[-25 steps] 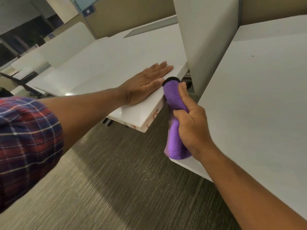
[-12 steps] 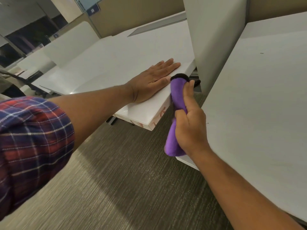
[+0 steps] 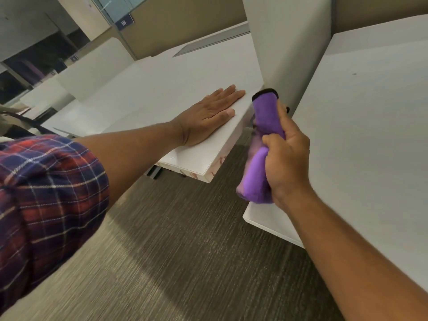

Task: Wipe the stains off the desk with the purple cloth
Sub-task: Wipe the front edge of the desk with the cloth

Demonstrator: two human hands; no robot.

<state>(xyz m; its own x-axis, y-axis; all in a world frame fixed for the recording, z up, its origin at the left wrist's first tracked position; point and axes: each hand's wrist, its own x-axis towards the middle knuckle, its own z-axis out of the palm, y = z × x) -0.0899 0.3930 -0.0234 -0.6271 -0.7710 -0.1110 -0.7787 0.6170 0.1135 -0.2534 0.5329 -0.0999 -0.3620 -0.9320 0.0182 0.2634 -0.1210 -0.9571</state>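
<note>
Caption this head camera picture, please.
Left hand flat on white desk; right hand rubs rolled purple cloth along its edge.

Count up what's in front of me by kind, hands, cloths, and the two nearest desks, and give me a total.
Hands: 2, the left hand flat on a desktop and the right hand gripping the cloth
Purple cloths: 1, the purple cloth
Nearest white desks: 2, the left desk and the right desk
Total: 5

Grey-brown striped carpet [image 3: 176, 262] underfoot. White partition panel [image 3: 284, 47] stands upright at centre; tan wall [image 3: 185, 22] behind it w/ a small blue sign [image 3: 124, 22], approx. "340". Left of partition, more white desks [image 3: 46, 98], dark windows [image 3: 20, 72] beyond. Dim, warm light.
</note>
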